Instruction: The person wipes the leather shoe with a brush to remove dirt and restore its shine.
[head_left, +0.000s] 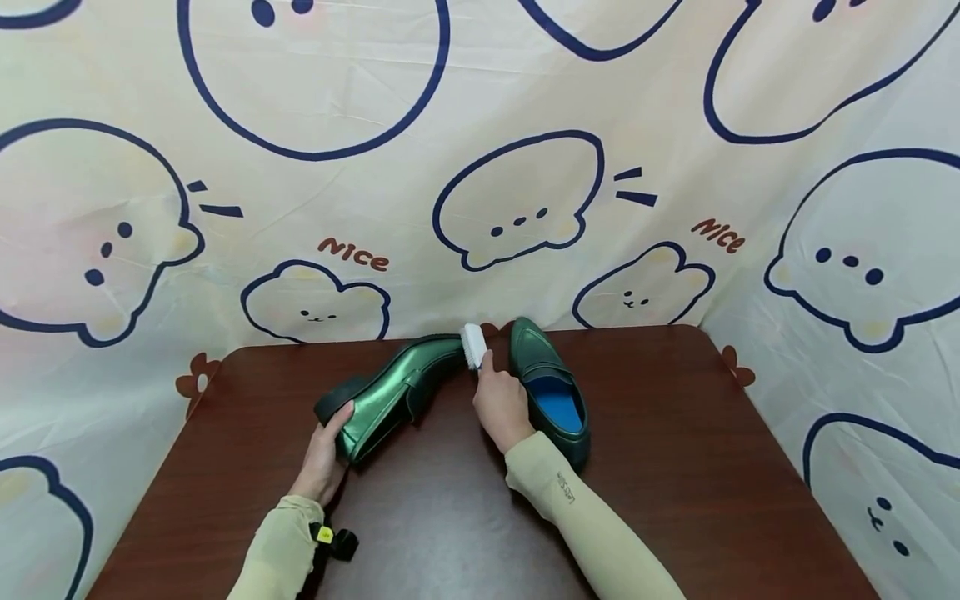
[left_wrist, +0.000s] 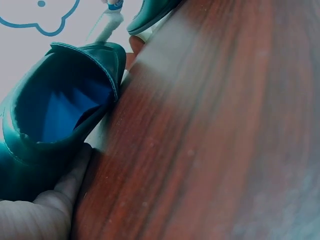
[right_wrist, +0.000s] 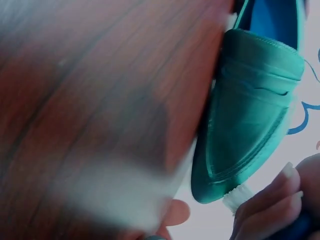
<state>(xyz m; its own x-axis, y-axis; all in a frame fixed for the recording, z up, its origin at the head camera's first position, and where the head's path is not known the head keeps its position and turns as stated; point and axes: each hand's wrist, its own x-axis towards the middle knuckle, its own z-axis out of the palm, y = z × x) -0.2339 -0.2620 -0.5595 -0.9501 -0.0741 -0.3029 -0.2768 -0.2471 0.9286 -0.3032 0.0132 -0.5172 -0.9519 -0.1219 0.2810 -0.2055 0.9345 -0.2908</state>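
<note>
My left hand (head_left: 322,458) grips the heel of a shiny green loafer (head_left: 393,387), which lies tipped on its side with its toe pointing to the back of the table. In the left wrist view, the loafer's blue lining (left_wrist: 65,112) shows through its opening. My right hand (head_left: 504,408) holds a white brush (head_left: 473,345), its bristles at the loafer's toe. The bristles (right_wrist: 238,198) appear partly behind the toe in the right wrist view. Just beside my right hand a second green loafer (head_left: 536,358) stands upright, its blue insole visible.
Both loafers are on a dark brown wooden table (head_left: 420,525). A pale cloth (head_left: 405,200) printed with cartoon outlines hangs behind the table and at its sides. A small black device with a yellow label (head_left: 333,539) is strapped to my left wrist.
</note>
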